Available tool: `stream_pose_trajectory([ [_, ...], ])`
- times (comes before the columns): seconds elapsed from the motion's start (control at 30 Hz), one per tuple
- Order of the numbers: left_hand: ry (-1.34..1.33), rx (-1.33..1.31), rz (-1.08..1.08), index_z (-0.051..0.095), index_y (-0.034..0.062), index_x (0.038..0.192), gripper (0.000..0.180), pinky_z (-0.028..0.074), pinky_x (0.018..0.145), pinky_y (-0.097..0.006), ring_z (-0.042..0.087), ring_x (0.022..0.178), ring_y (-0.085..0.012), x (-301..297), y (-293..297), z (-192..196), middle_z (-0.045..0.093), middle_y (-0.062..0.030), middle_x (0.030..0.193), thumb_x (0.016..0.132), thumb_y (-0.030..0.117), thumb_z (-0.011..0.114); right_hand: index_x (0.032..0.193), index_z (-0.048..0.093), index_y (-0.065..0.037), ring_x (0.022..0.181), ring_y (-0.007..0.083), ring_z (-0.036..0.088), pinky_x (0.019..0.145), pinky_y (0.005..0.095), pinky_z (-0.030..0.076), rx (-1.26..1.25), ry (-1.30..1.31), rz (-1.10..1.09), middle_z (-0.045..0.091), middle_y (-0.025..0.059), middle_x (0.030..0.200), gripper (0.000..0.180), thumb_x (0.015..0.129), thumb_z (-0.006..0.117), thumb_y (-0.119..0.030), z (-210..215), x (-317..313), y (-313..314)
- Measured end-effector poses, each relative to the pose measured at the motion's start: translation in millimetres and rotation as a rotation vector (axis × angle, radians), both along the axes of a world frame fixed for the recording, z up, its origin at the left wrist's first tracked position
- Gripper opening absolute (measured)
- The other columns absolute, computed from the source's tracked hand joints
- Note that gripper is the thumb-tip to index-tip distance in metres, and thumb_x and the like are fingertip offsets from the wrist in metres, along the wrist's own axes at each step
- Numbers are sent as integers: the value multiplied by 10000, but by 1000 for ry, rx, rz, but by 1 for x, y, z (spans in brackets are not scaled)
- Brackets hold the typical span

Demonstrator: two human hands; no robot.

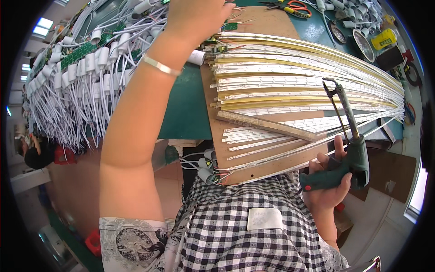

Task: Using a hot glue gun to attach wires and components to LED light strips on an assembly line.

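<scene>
We see the right hand [333, 195] at the near right, its fingers and thumb wrapped around the handle of a dark green soldering gun [358, 163]. The tool stands tilted in that grip, its small red button at the left end of the handle and its metal shaft and bent tip pointing to the far side, in front of the right part of the LED strips [272, 83]. The left arm stretches to the far side with a pale bracelet [161, 66] at the wrist; the left hand [197, 16] is partly cut off by the upper edge, so we cannot tell whether it grasps anything. Just to its right we make out a small green circuit board [230, 26]. The strips fan in white and yellow rows across a brown board [272, 25], with a worn flat bar [267, 124] lying slantwise on the nearer ones. On the left we find a large heap of white cables [95, 113] with white cylindrical caps [103, 55], among green boards. At the far right are pliers [294, 8] with orange and yellow handles, a metal bowl [363, 45] and a yellow bottle [384, 39]. Nearest us is a black-and-white checked apron [226, 226].
</scene>
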State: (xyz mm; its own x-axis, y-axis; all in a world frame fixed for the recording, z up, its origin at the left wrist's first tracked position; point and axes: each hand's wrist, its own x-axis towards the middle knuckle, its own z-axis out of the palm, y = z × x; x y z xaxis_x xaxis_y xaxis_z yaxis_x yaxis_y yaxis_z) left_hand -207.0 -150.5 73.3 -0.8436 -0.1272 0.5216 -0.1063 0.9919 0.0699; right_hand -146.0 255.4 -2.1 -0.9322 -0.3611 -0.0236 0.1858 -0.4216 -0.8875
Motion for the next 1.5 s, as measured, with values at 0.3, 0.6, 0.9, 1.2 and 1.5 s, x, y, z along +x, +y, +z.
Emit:
stream_pose_trajectory([
  [0.3, -488, -248, 274, 769, 165, 884, 236, 480, 832, -449, 694, 934, -255, -72, -19, -32, 736, -97, 910, 828, 387, 714, 1536, 176, 8, 1133, 298, 646, 856, 416, 615, 44, -55, -23, 278, 195, 1575, 929, 915, 522, -589, 1, 8, 13],
  [0.6, -251, 840, -275, 704, 70, 923, 161, 479, 711, -411, 640, 770, -270, 34, 7, 35, 686, -106, 861, 849, 212, 709, 1426, 355, 5, 1004, 308, 689, 840, 456, 612, -14, -95, -57, 436, 233, 1461, 858, 899, 524, -650, 4, 8, -5],
  [0.9, -409, 817, -381, 664, 67, 830, 73, 418, 599, -374, 573, 644, -278, 197, 123, -22, 595, -78, 731, 833, 124, 709, 1088, 583, 38, 866, 171, 656, 807, 316, 536, 367, -176, 594, 659, 104, 945, 232, 893, 648, -70, 25, 22, -73],
  [1.2, -208, 886, -284, 662, 82, 835, 69, 426, 592, -394, 581, 657, -281, 206, 146, -49, 605, -66, 763, 792, 99, 713, 1181, 589, -24, 917, 120, 635, 785, 275, 522, 350, 146, 622, 627, 65, 1063, 396, 812, 730, 6, 11, 41, -95],
  [1.5, -215, 835, -257, 695, 77, 903, 133, 455, 684, -362, 620, 719, -272, 213, 146, -46, 678, -68, 831, 783, 96, 749, 1041, 646, 2, 870, 135, 648, 756, 288, 530, 438, -1, 554, 681, 67, 937, 196, 855, 697, -28, 14, 47, -93],
])
